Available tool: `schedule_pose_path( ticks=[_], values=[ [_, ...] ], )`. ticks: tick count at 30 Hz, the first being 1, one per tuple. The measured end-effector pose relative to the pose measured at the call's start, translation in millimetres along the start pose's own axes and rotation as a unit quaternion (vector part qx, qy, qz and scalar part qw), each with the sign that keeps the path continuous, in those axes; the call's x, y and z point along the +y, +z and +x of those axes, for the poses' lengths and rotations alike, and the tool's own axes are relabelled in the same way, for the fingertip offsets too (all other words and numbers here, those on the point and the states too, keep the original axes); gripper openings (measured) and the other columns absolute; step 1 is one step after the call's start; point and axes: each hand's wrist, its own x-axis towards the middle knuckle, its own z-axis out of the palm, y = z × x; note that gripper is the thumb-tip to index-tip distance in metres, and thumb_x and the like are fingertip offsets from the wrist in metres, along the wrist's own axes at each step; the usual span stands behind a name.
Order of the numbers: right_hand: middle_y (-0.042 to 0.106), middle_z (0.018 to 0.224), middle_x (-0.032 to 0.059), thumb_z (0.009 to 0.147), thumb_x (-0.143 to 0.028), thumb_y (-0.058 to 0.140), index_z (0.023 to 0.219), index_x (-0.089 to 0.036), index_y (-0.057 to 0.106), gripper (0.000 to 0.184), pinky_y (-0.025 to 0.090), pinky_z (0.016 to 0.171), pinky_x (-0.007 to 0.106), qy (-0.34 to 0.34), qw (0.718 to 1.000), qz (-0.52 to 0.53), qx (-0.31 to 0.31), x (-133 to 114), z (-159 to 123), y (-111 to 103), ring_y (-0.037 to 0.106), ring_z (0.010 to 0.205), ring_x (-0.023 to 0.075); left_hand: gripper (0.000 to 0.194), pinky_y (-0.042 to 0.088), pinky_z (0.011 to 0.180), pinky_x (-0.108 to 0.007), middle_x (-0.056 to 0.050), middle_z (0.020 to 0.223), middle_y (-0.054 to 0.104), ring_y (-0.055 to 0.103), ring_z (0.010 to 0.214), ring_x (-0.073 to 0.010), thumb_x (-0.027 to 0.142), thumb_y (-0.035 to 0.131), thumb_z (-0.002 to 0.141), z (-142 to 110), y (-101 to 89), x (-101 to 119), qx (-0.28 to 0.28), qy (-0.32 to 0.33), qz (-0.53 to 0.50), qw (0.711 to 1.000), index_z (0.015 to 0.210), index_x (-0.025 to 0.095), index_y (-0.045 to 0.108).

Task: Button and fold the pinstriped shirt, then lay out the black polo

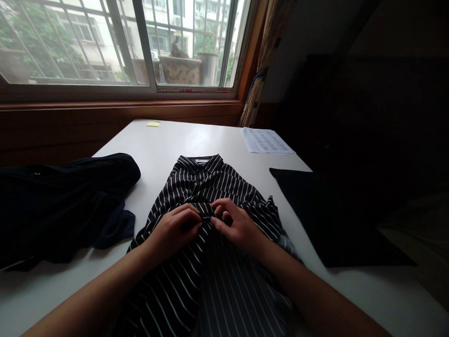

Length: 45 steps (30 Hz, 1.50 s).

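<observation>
A black shirt [177, 283] with white stripes lies on the white table, its collar toward the window and its lower part running toward me. At the middle of the shirt front my left hand [178, 226] pinches the cloth of the front edge. Just to the right, my right hand [235, 222] grips the same strip between thumb and fingers, close to the left fingertips. The cloth is bunched between the two hands. Any button there is too small to make out.
Dark folded clothes [64, 208] lie on the left of the white table [208, 137]. A flat black cloth [322, 219] hangs over the right edge. Printed sheets [265, 140] and a yellow sticky note [153, 124] are near the far edge, below a barred window [190, 37].
</observation>
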Motion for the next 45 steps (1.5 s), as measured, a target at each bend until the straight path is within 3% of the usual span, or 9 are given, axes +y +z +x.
schedule_pose_path(
  ticks=[5, 12, 21, 32, 37, 45],
  values=[
    [0.065, 0.086, -0.0006, 0.085, -0.029, 0.070, 0.101, -0.023, 0.065, 0.018, 0.046, 0.068, 0.027, -0.018, 1.000, -0.020, -0.016, -0.7, 2.9, -1.8, 0.058, 0.073, 0.0140, 0.008, 0.053, 0.078, -0.028, -0.004, 0.095, 0.064, 0.063, 0.087, -0.0147, 0.010, 0.062, 0.089, -0.6, 0.8, -0.7, -0.008, 0.008, -0.011, 1.000, 0.093, 0.018, 0.061],
    [0.065, 0.079, -0.0008, 0.083, -0.019, 0.066, 0.086, -0.019, 0.065, 0.003, 0.045, 0.068, 0.027, -0.038, 0.999, -0.025, -0.027, -4.7, 3.2, -3.0, 0.060, 0.072, 0.0140, 0.008, 0.054, 0.075, -0.027, -0.005, 0.095, 0.064, 0.063, 0.085, -0.0145, 0.009, 0.061, 0.089, -0.7, 1.2, -1.5, -0.007, 0.038, 0.022, 0.999, 0.092, 0.017, 0.061],
    [0.060, 0.069, -0.0020, 0.077, -0.011, 0.055, 0.072, -0.018, 0.062, 0.010, 0.039, 0.064, 0.025, -0.002, 0.999, -0.006, -0.040, -3.9, 3.5, -5.3, 0.055, 0.066, 0.0135, 0.006, 0.053, 0.078, -0.030, -0.006, 0.098, 0.063, 0.060, 0.088, -0.0159, 0.013, 0.056, 0.094, -4.2, 1.8, -4.6, -0.069, 0.069, 0.066, 0.993, 0.095, 0.017, 0.061],
    [0.060, 0.070, -0.0025, 0.078, -0.010, 0.055, 0.077, -0.018, 0.064, 0.013, 0.040, 0.064, 0.025, 0.049, 0.996, 0.048, -0.058, 0.1, 6.3, -5.2, 0.055, 0.067, 0.0132, 0.007, 0.053, 0.077, -0.029, -0.006, 0.097, 0.063, 0.060, 0.088, -0.0161, 0.013, 0.056, 0.093, -4.2, 1.8, -4.6, -0.074, 0.060, 0.068, 0.993, 0.094, 0.018, 0.060],
    [0.069, 0.082, 0.0008, 0.087, -0.023, 0.063, 0.090, -0.018, 0.070, 0.009, 0.046, 0.073, 0.027, 0.026, 0.993, 0.071, -0.093, -2.5, 6.3, -6.0, 0.063, 0.079, 0.0162, 0.008, 0.053, 0.079, -0.030, -0.006, 0.098, 0.064, 0.061, 0.089, -0.0165, 0.012, 0.056, 0.093, -4.3, 1.0, -4.1, -0.076, 0.061, 0.067, 0.993, 0.096, 0.017, 0.061],
    [0.066, 0.086, 0.0006, 0.085, -0.028, 0.072, 0.093, -0.020, 0.072, 0.011, 0.046, 0.077, 0.029, -0.029, 0.994, 0.058, -0.084, -2.0, 6.5, -7.1, 0.062, 0.083, 0.0160, 0.009, 0.055, 0.076, -0.030, -0.006, 0.095, 0.064, 0.062, 0.086, -0.0165, 0.012, 0.055, 0.092, -2.1, -0.9, -1.5, -0.058, 0.044, 0.074, 0.995, 0.095, 0.017, 0.062]
  ],
)
